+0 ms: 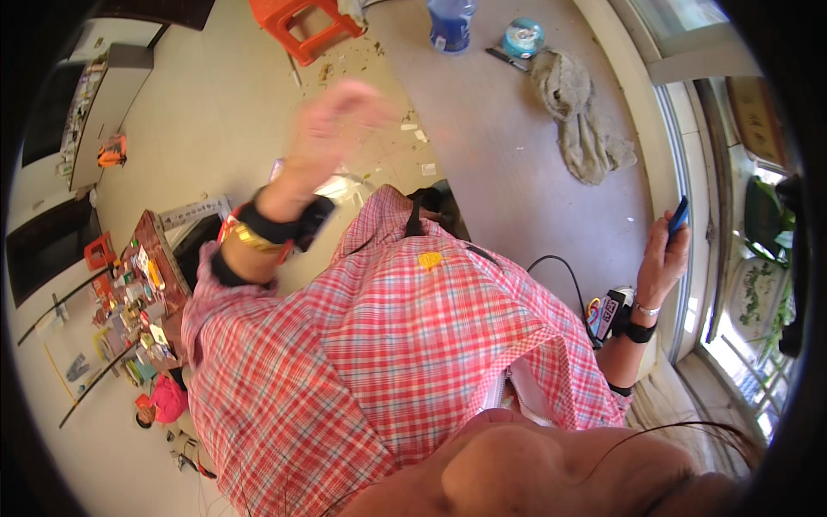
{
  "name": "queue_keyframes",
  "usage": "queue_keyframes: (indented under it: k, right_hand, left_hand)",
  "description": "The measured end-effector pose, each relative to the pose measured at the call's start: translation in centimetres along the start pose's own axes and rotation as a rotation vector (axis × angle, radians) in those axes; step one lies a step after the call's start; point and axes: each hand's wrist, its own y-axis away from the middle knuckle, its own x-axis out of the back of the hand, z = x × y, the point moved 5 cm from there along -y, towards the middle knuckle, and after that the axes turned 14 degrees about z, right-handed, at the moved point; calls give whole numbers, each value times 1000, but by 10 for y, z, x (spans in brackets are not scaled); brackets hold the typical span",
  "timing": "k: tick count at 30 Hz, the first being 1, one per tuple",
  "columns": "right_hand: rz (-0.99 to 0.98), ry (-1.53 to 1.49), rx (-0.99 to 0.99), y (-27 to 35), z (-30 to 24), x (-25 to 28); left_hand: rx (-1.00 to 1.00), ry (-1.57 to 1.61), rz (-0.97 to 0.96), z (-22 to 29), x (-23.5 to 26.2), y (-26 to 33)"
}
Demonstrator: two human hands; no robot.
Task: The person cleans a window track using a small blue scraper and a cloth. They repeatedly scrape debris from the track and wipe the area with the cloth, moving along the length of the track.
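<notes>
Blue slab (679,217), one: slim, dark blue, at the far right of the table (491,146), upright in the hand and beside the window frame (682,164); exact kind not readable. Handling, as judged: light, stiff, smooth-faced and so apt to slip, perhaps fragile if dropped; best held by its long edges or lower end. Right hand (663,263): closed about the slab's lower part, upper part showing above the fingers; a black strap (640,333) at the wrist. Left hand (336,121): raised at left, blurred, fingers seemingly part-curled; nothing seen in it, though how far open, and whether it touches anything, cannot be told. Also on the table: grey cloth (564,86), far right, crumpled; blue tub (523,38), far side; black pen-like stick (506,59), near the tub; blue bottle (450,26), left of the tub. Off the table: orange stool (277,13), far left.
</notes>
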Motion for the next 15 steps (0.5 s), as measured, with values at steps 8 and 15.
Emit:
queue_keyframes:
  k: [8,15]
  right_hand:
    - [-185,57,53,18,-7,-47]
    - [-203,160,164,17,-39,-74]
  left_hand:
    - [149,-337,673,-50,196,83]
    - [246,-361,803,-77,224,105]
